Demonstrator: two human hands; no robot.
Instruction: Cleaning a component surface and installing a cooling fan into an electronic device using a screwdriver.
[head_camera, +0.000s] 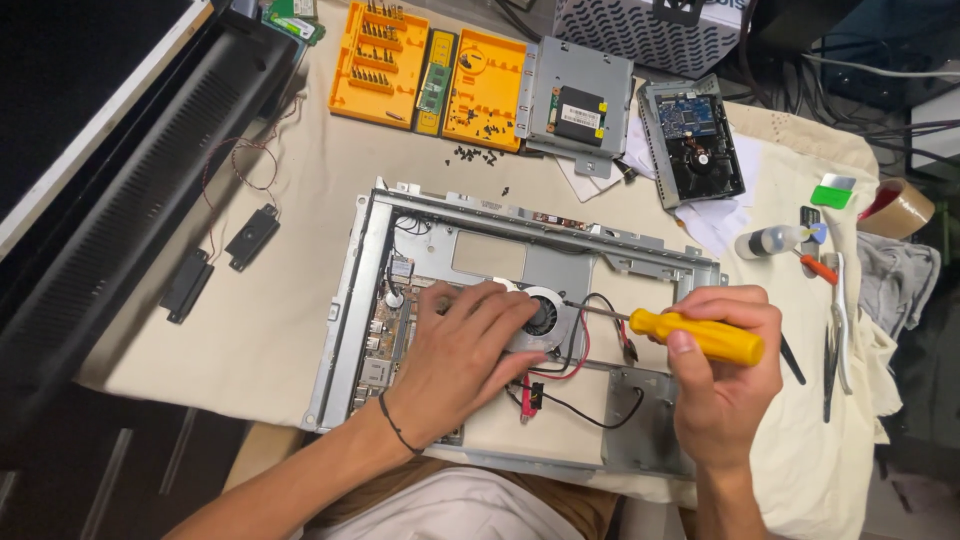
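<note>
Screwdriver (690, 333), yellow handle gripped in closed right hand (722, 375); shaft runs leftward, roughly level, tip at the fan (543, 318). Left hand (462, 358) lies open, flat on the board just left of the fan, nearer it.

Cream cloth (280, 310) over a worktable, dark floor (90, 470) below, tangled cables (860, 60) behind.

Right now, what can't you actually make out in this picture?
Head view only:
- Circuit board: mostly hidden under the left hand.
- Screwdriver tip: too small to see what it touches by the fan.
- Tape roll: cut off by the right edge.
- Loose screws: too small to count.
</note>
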